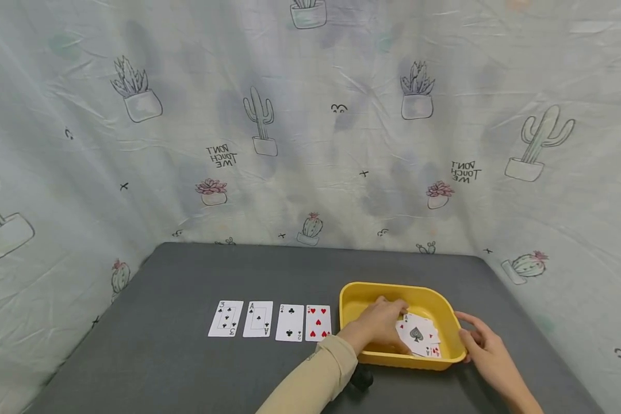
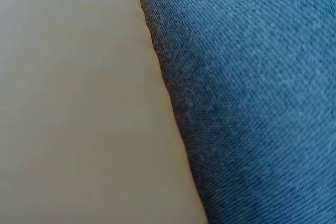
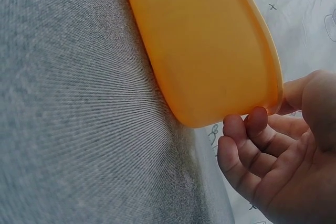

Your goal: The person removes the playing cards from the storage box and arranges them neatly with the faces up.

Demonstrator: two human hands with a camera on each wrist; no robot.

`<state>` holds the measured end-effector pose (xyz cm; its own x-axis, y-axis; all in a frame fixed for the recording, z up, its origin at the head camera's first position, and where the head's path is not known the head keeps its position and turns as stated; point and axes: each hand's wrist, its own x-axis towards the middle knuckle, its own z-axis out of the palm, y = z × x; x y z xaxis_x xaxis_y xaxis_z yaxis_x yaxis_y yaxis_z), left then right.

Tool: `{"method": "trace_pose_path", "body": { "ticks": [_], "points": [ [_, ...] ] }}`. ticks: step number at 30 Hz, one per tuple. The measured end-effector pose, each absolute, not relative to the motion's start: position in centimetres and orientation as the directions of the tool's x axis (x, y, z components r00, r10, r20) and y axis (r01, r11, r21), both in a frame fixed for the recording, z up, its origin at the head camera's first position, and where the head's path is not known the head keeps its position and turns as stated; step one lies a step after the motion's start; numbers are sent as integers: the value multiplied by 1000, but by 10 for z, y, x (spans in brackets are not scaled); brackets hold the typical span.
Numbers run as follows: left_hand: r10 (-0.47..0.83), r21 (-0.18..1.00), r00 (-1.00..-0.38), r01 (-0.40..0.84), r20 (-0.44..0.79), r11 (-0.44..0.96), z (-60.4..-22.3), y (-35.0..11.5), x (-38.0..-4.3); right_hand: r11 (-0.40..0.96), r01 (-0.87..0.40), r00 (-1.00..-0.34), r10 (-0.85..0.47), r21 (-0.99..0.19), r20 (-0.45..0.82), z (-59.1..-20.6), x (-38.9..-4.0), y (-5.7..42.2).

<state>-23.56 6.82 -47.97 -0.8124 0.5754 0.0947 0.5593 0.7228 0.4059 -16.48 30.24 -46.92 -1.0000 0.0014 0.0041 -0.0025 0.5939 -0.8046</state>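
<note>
A yellow plastic tray point(image 1: 354, 293) sits at the right of the table, with loose playing cards point(image 1: 416, 334) inside, an ace of spades uppermost. My left hand point(image 1: 376, 326) reaches over the near left wall into the tray, its fingers and thumb at the left edge of these cards; I cannot tell whether it grips one. In the left wrist view no hand shows, only a smooth tan surface point(image 2: 79, 108) beside woven blue-grey cloth. My right hand point(image 1: 489, 351) holds the tray's right end, thumb at the rim and fingertips point(image 3: 257, 119) against the outer wall.
Left of the tray, several face-up cards lie in a spaced row, from a club card point(image 1: 226, 318) to a five of hearts point(image 1: 318, 323). Dark grey cloth point(image 1: 150, 345) covers the table. A pale cactus-print curtain point(image 1: 310, 172) closes off the back and sides.
</note>
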Motion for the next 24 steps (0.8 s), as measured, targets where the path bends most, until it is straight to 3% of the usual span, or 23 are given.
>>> {"method": "trace_pose_path", "body": {
  "ticks": [24],
  "points": [
    [582, 383, -810, 561, 71, 734, -477, 68, -236, 611, 21, -1000, 13, -791, -17, -469, -168, 301]
  ]
}}
